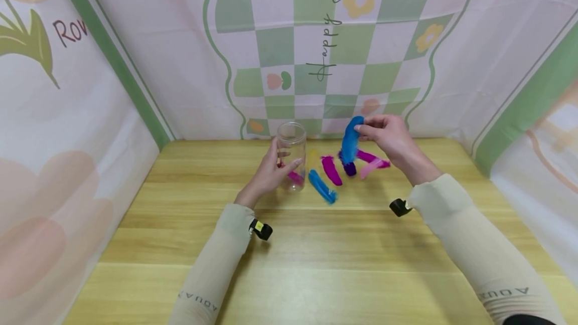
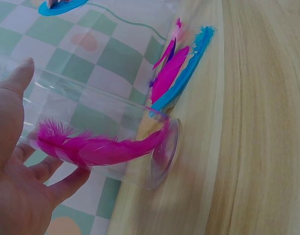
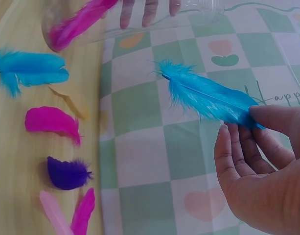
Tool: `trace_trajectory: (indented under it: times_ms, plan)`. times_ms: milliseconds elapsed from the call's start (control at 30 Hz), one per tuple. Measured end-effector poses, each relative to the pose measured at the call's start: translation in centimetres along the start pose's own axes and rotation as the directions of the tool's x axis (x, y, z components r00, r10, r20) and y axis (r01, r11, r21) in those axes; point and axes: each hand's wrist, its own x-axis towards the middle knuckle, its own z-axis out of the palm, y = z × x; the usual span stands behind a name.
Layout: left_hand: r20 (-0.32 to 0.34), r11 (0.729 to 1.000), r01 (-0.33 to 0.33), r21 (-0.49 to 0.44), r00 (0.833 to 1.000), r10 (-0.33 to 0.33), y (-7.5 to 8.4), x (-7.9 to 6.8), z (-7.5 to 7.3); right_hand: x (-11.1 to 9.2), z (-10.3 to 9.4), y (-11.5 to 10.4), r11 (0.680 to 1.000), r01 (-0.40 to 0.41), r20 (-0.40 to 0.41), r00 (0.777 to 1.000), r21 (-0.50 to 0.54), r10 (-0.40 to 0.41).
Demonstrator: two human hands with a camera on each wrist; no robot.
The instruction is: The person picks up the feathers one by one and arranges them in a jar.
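My left hand (image 1: 266,175) grips a clear, lidless jar (image 1: 295,148) from its left side, mouth up. A magenta feather (image 2: 96,148) lies inside, reaching to the jar's base. Whether that base touches the table cannot be told. Between thumb and fingertips, my right hand (image 1: 392,138) pinches one end of a blue feather (image 1: 351,140), which hangs above the loose feathers to the right of the jar. On the table are another blue feather (image 1: 322,186), a magenta feather (image 1: 331,170), a dark purple feather (image 3: 67,173), a second magenta feather (image 3: 83,211) and a pale pink feather (image 3: 56,212).
A small yellow feather (image 3: 69,102) lies among the others on the wooden table (image 1: 289,255). Directly behind the table's far edge hangs a checked cloth (image 1: 311,44). Patterned cloth also stands along the left (image 1: 77,154) and right sides. Each wrist carries a small black camera (image 1: 399,207).
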Motion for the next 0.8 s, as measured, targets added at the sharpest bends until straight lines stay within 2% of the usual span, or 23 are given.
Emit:
trace_trajectory:
  times_ms: [300,800]
  plan:
    - [-0.003,1.0,0.001,0.003,1.0,-0.001,-0.07,0.15,-0.03,0.05,0.17,-0.33,1.0,0.028,-0.01,1.0,0.009,-0.028]
    - [-0.002,1.0,-0.014,0.022,1.0,0.014,-0.39,0.18,0.06,0.16,0.26,-0.77,1.0,-0.003,0.007,1.0,0.0,0.003]
